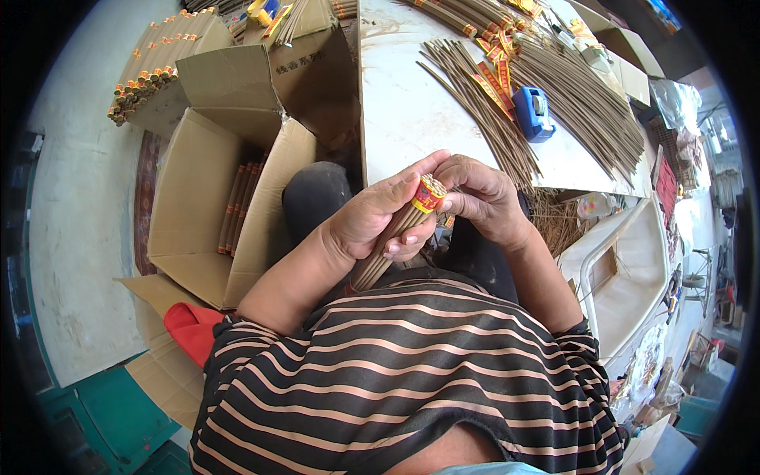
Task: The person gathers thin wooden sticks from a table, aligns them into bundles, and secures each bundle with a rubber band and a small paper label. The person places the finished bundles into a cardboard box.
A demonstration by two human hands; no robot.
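A bundle of brown incense sticks slants across my lap, its upper end wrapped in a red and yellow paper band. My left hand is closed round the sticks just below that band. At the band's right side, my right hand pinches with thumb and bent forefinger against the paper's edge. Whether a loose end of paper lies between those fingertips is too small to tell. The bundle's lower end is partly hidden by my left hand and forearm.
Loose incense sticks, red and yellow labels and a blue tape dispenser lie on the white table ahead. An open cardboard box holding bundles stands left. Banded bundles are stacked far left. A white tub is at right.
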